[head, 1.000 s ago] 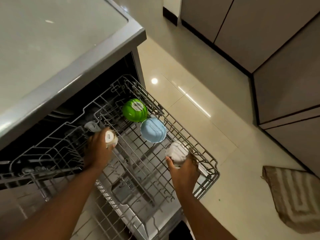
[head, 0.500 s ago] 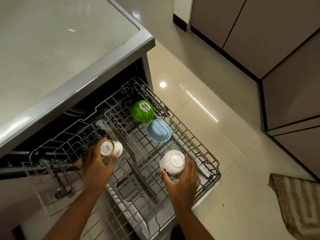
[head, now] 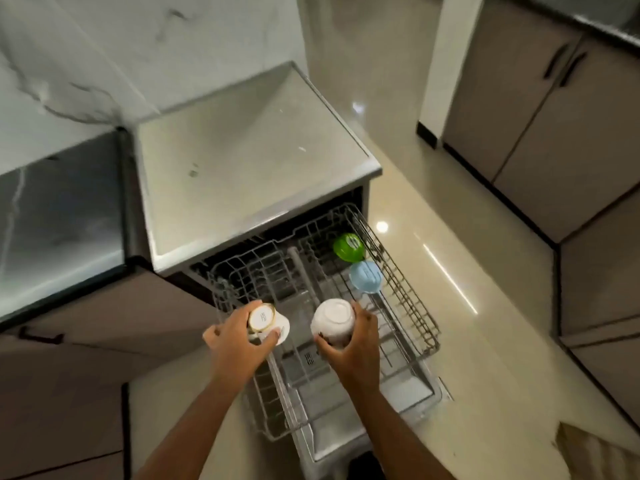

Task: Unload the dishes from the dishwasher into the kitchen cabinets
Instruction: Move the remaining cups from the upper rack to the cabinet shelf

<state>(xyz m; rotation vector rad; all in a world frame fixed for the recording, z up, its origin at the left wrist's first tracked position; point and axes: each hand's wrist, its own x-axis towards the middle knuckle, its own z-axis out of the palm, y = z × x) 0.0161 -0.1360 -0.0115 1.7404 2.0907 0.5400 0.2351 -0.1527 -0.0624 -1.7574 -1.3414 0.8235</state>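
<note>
The left hand point(head: 239, 341) gripped an upturned white cup point(head: 267, 322) over the wire rack point(head: 412, 303), near its left edge; the right hand point(head: 353, 344) clasped an upturned white bowl point(head: 333, 320) above the rack's middle. A green bowl point(head: 349, 247) and a blue bowl point(head: 366, 276) sat inverted near the rack's far right corner. Grey countertop point(head: 249, 161) capped the dishwasher; glossy cream floor tiles point(head: 502, 358) ran to brown cabinets point(head: 519, 109), and a striped mat point(head: 602, 452) lay at right.

2 bowls point(head: 349, 247) sit far right in the pulled-out rack point(head: 412, 303); cabinets point(head: 540, 109) stand across the floor point(head: 485, 358), far right.
</note>
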